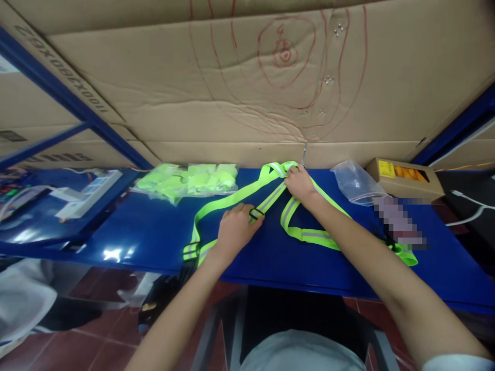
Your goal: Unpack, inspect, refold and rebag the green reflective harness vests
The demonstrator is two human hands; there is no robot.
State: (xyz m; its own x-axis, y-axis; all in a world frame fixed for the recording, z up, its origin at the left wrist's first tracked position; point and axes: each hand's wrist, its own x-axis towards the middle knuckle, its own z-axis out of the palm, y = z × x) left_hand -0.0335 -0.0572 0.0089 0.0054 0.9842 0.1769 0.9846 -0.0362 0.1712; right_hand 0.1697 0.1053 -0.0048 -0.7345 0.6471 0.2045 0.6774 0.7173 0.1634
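"Reflective strap (228,199): how do the fingers have it?"

"The right hand (301,185) pinches a bunched part of it near the back of the bench (247,263). The left hand (236,229) is nearer the front, its fingers curled and closed on the strap beside a black slider buckle (257,213)."

"And the rest of the strap?"

"All on the bench. One yellow-green length with a grey stripe runs between the hands. Another bows out leftward to a second black buckle (191,250) by the front edge. More passes beneath the right forearm and comes out as a folded end on the right."

"What's further out?"

"Behind the left hand, clear packets (212,178) of yellow-green pieces lie side by side. Right of the right hand, a clear plastic bag (358,183) touches or nearly touches an open cardboard box (433,191) showing something orange; I can't tell which. Just in front of them, one item is blurred out."

"Beyond that?"

"A white power strip (91,195) at far left, and a cardboard panel (154,98) with red rings behind everything."
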